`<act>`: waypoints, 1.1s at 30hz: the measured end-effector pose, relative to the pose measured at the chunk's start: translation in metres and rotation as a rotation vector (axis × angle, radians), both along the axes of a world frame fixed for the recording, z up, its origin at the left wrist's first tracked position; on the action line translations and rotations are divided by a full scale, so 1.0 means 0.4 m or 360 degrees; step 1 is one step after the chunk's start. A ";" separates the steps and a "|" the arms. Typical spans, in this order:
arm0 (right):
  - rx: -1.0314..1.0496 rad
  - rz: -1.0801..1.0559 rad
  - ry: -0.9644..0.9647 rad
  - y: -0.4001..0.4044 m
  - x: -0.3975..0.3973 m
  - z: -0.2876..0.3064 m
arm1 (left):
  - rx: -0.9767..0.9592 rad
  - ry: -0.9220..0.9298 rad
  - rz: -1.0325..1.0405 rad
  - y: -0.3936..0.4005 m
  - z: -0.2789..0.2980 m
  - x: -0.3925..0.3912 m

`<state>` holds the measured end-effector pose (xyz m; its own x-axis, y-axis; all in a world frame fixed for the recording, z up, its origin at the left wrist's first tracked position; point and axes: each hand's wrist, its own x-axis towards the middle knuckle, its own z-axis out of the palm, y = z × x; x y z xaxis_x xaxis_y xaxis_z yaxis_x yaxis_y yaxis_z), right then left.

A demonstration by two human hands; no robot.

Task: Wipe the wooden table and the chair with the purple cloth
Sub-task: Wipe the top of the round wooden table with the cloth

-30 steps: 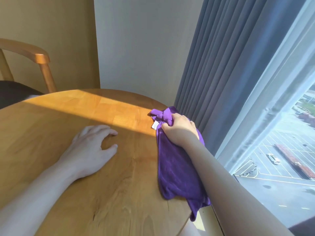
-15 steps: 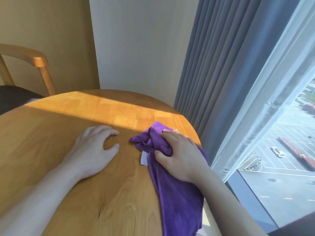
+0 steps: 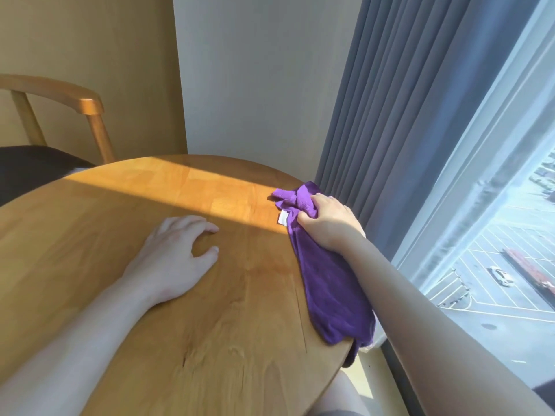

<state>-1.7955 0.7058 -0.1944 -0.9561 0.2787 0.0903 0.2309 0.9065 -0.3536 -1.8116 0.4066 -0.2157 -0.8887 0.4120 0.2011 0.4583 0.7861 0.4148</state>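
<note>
The right hand [image 3: 329, 224] grips the bunched purple cloth [image 3: 327, 274] at the wooden table [image 3: 168, 187]'s right edge to wipe; the left hand [image 3: 175, 253] rests loosely spread, bracing mid-table.

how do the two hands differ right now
The right hand grips the bunched purple cloth; the left hand holds nothing, its fingers spread on the wood. The right hand is at the table's far right edge by the curtain, the left nearer the middle. The right is sunlit, the left in shade. Both are down on the tabletop.
</note>
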 end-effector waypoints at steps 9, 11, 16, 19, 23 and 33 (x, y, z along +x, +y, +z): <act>0.0079 0.0270 0.0188 -0.096 0.249 -0.037 | -0.0057 -0.0142 0.0041 0.017 0.015 0.035; 0.0023 0.0283 0.0182 -0.083 0.231 -0.031 | -0.0078 -0.0099 0.0046 0.026 0.012 0.039; -0.0039 0.0153 0.0039 -0.001 0.070 -0.001 | -0.0082 -0.0067 0.0052 0.025 0.011 0.039; -0.0200 -0.0014 -0.0026 0.033 -0.005 0.014 | -0.0082 -0.0088 0.0035 0.019 0.012 0.036; -0.0097 -0.0039 -0.0006 0.026 -0.006 0.007 | -0.0072 -0.0058 0.0032 0.018 0.016 0.037; 0.0127 0.0229 0.0207 -0.154 0.286 -0.029 | -0.0098 -0.0014 0.0059 0.023 0.015 0.037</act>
